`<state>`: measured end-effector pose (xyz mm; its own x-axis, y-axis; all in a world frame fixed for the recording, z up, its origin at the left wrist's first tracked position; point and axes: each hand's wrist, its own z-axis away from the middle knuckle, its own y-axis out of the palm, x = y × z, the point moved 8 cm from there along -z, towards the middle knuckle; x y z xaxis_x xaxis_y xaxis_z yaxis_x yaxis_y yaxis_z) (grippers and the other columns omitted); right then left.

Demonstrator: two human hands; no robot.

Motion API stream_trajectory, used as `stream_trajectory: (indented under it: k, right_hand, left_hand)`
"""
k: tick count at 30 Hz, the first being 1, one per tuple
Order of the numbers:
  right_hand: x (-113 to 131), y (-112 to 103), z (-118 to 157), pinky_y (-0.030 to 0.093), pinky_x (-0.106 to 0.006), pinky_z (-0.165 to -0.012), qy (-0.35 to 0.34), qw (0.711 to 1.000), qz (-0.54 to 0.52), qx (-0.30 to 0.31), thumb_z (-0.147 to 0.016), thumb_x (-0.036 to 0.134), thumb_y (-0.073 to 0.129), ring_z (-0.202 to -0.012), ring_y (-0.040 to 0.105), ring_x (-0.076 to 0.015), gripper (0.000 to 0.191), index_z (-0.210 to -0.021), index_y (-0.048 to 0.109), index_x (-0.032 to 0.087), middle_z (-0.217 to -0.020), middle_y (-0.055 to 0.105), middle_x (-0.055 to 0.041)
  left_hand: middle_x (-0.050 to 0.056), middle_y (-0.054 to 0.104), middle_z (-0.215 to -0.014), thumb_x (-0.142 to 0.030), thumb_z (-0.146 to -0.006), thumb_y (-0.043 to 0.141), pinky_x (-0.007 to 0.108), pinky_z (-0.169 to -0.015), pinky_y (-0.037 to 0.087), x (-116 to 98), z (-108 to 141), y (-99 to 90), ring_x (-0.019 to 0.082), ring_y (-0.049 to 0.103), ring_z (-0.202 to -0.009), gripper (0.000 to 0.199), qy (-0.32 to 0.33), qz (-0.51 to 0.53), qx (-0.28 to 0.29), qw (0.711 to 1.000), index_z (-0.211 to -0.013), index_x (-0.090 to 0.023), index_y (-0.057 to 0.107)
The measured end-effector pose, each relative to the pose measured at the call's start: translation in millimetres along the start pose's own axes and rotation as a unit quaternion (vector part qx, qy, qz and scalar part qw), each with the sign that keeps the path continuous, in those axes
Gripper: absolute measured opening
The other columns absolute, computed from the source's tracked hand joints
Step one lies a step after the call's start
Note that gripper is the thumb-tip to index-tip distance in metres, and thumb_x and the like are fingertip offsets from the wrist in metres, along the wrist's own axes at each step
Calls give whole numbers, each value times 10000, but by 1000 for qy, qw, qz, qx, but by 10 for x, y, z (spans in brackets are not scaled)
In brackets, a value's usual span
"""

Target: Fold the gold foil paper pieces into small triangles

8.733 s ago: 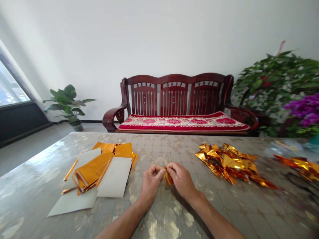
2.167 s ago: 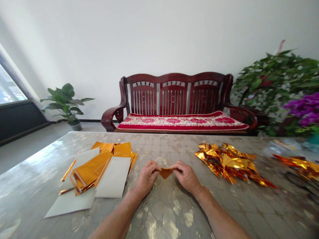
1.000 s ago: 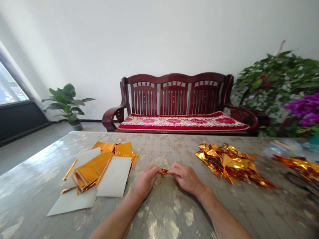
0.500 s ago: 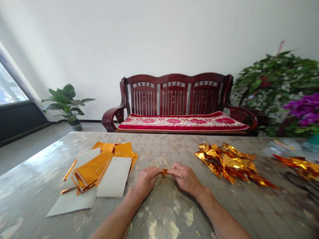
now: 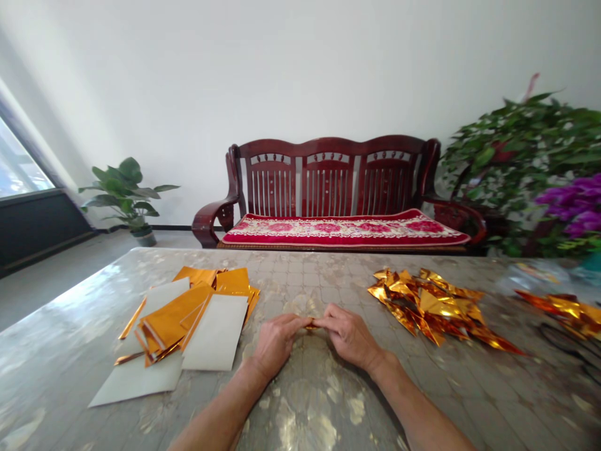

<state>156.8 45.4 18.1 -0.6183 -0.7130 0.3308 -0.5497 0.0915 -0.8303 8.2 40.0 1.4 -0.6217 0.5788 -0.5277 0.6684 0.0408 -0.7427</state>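
Between my fingertips, just above or on the table, is a small piece of gold foil paper (image 5: 310, 324), mostly covered by my fingers. My left hand (image 5: 278, 338) pinches its left end, and my right hand (image 5: 348, 333) pinches the right end. To the left lies a loose stack of gold foil sheets (image 5: 181, 313), some turned so that a pale back (image 5: 216, 332) faces up. On the right is a heap of folded, pointed gold foil pieces (image 5: 436, 305).
The table (image 5: 300, 401) has a patterned, glossy cover. More gold foil (image 5: 570, 311), a clear plastic bag (image 5: 533, 275) and a dark cable (image 5: 568, 347) lie at the far right. Beyond the table stand a wooden bench (image 5: 328, 181) and potted plants (image 5: 126, 194).
Both hands stay in nearly the same place, still pinching the foil. Slightly less of the foil shows between the fingertips. The piles have not moved.
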Motion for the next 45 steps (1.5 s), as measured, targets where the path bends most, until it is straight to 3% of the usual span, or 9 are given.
stream_trajectory:
  k: [4, 11, 19, 25, 29, 34, 39, 45]
  right_hand:
    - [-54, 26, 24, 423, -221, -692, 6, 1000, -13, -13, -877, 53, 498, -770, 578, -139, 381, -1046, 743, 290, -827, 599, -18]
    - [-82, 60, 44, 431, -212, -692, 6, 1000, -20, -18, -905, 82, 503, -775, 586, -135, 388, -1103, 734, 322, -829, 604, -16]
    - [-42, 50, 32, 452, -211, -697, 8, 999, -35, -32, -910, 102, 500, -772, 600, -135, 365, -1072, 748, 315, -825, 619, -22]
    - [-48, 43, 34, 467, -220, -706, 10, 996, -70, -54, -913, 102, 502, -782, 610, -140, 316, -1008, 751, 272, -840, 635, -27]
    - [-58, 33, 19, 480, -241, -757, 41, 992, -102, -59, -917, 133, 517, -839, 628, -153, 260, -1012, 728, 251, -871, 661, -26]
    - [-194, 59, 1, 484, -281, -837, 137, 986, -87, -47, -846, 85, 529, -904, 641, -175, 398, -1186, 671, 234, -964, 692, -37]
    - [-224, 113, 2, 480, -270, -790, 171, 983, -63, 5, -857, 116, 527, -863, 648, -182, 311, -1005, 760, 259, -889, 691, -39]
    - [-157, 100, -8, 471, -253, -775, 175, 981, -79, -5, -857, 132, 558, -851, 647, -173, 289, -994, 769, 274, -871, 685, -30]
  left_hand:
    - [7, 727, -976, -121, -929, 467, 213, -805, 473, 74, 10, 6, 146, 666, -904, 342, -9, 42, -18, 999, -1106, -303, 697]
    - [-13, 735, -888, -246, -960, 518, 183, -743, 457, 137, 16, 37, 120, 668, -817, 185, -29, 49, -28, 998, -976, -259, 702]
    - [-26, 741, -842, -241, -960, 517, 169, -700, 434, 145, 20, 17, 109, 672, -767, 190, -52, 8, -24, 998, -925, -255, 703]
    - [-33, 729, -835, -219, -958, 508, 158, -704, 426, 135, 25, 24, 97, 662, -761, 176, -54, 35, -28, 998, -911, -243, 677]
    - [-38, 711, -811, -182, -934, 512, 162, -691, 424, 170, 20, 22, 100, 648, -740, 145, -86, 36, -24, 995, -921, -237, 646]
    - [-33, 717, -877, -187, -921, 528, 167, -736, 440, 160, 11, 26, 110, 664, -814, 128, -108, 56, -23, 992, -998, -240, 616]
    - [-27, 744, -920, -211, -936, 521, 175, -744, 451, 156, -1, 54, 121, 684, -833, 161, -125, 57, -14, 990, -1016, -253, 655]
    - [15, 759, -930, -297, -967, 507, 211, -728, 443, 231, -35, 60, 165, 697, -850, 204, -169, -45, 36, 984, -1015, -263, 702]
